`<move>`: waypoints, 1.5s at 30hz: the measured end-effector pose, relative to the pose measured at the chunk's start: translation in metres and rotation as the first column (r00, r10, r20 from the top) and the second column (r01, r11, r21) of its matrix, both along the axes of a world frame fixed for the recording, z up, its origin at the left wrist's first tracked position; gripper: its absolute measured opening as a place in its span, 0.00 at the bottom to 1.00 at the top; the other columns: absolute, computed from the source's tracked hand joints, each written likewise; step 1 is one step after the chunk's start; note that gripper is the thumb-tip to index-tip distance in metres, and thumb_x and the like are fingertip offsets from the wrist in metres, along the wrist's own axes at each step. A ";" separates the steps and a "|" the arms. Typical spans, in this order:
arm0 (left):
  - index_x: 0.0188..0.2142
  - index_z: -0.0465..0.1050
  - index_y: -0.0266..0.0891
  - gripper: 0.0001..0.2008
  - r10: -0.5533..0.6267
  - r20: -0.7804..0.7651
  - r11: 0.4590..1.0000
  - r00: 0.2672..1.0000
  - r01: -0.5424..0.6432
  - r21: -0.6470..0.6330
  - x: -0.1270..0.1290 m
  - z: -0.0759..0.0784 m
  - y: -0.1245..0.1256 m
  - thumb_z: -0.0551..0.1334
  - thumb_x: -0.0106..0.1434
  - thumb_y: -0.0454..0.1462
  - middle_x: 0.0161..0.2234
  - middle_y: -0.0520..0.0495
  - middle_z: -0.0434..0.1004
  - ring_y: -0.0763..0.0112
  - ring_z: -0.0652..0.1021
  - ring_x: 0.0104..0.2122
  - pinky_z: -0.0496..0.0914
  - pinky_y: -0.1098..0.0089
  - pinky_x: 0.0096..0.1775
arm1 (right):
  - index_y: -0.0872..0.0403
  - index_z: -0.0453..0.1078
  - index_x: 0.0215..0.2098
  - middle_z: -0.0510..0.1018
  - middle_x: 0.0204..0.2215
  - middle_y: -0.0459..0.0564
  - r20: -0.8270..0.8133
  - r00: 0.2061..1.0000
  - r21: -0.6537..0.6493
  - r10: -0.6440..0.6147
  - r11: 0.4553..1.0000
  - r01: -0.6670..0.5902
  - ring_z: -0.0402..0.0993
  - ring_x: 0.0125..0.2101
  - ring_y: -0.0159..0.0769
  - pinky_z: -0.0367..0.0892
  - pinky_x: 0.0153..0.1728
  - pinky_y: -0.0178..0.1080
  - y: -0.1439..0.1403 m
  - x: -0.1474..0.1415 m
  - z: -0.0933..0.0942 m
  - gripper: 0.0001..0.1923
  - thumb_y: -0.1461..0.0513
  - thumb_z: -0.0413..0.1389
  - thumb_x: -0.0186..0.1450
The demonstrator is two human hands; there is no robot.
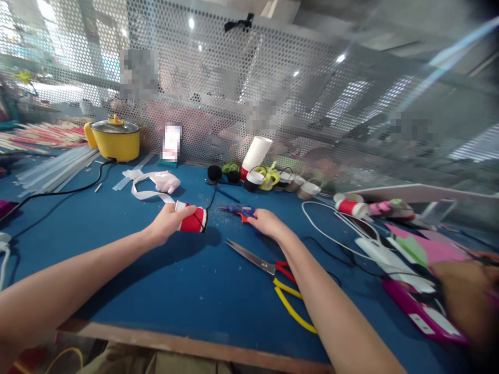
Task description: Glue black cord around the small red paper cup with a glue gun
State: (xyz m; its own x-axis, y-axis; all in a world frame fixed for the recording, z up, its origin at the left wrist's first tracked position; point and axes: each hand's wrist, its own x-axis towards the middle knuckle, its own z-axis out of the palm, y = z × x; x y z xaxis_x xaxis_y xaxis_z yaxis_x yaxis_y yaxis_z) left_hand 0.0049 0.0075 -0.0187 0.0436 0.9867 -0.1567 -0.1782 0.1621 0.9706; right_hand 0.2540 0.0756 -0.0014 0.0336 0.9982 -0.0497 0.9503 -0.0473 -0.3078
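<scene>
My left hand [166,224] is closed around a small paper cup [194,219] wrapped in red, with a white band at one end and a black cord at the other. The cup lies on its side in my grip, above the blue table. In my right hand [267,223] is a blue glue gun [238,209] with an orange trigger, its nozzle pointing left toward the cup. Large scissors [268,267] with red and yellow handles lie below the glue gun, partly hidden by my right forearm. A white ribbon [150,195] runs behind my left hand to a pale bundle [167,181].
A yellow electric pot [116,140] stands at back left beside clear glue sticks [64,171]. Several small cups with handles [255,178] line the mesh panel [218,78]. A magenta power strip [424,314] and white cables [323,228] lie right, near another person's blurred arm [463,291].
</scene>
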 end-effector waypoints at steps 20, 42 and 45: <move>0.19 0.66 0.38 0.13 -0.012 -0.200 0.996 0.980 -0.006 -0.090 -0.022 -0.009 0.018 0.69 0.43 0.41 0.11 0.53 0.65 0.70 0.69 0.15 0.55 0.72 0.19 | 0.54 0.66 0.22 0.68 0.12 0.43 -0.512 0.831 0.006 0.218 0.968 -0.250 0.63 0.11 0.29 0.62 0.14 0.33 -0.103 -0.050 0.030 0.09 0.58 0.54 0.56; 0.22 0.67 0.37 0.14 -0.062 -0.430 0.984 0.901 -0.017 -0.176 -0.019 0.003 0.015 0.66 0.45 0.45 0.12 0.53 0.64 0.69 0.69 0.15 0.52 0.71 0.19 | 0.53 0.63 0.22 0.66 0.12 0.42 -0.287 0.879 0.179 0.380 0.923 -0.341 0.62 0.15 0.30 0.59 0.19 0.33 -0.107 -0.050 0.022 0.09 0.58 0.52 0.57; 0.22 0.67 0.37 0.14 -0.050 -0.386 0.988 0.921 -0.011 -0.155 -0.018 0.001 0.016 0.67 0.45 0.44 0.14 0.52 0.66 0.69 0.70 0.16 0.54 0.71 0.19 | 0.53 0.61 0.21 0.66 0.14 0.42 -0.252 0.879 0.202 0.404 0.910 -0.361 0.60 0.16 0.29 0.58 0.20 0.33 -0.107 -0.051 0.024 0.09 0.59 0.52 0.57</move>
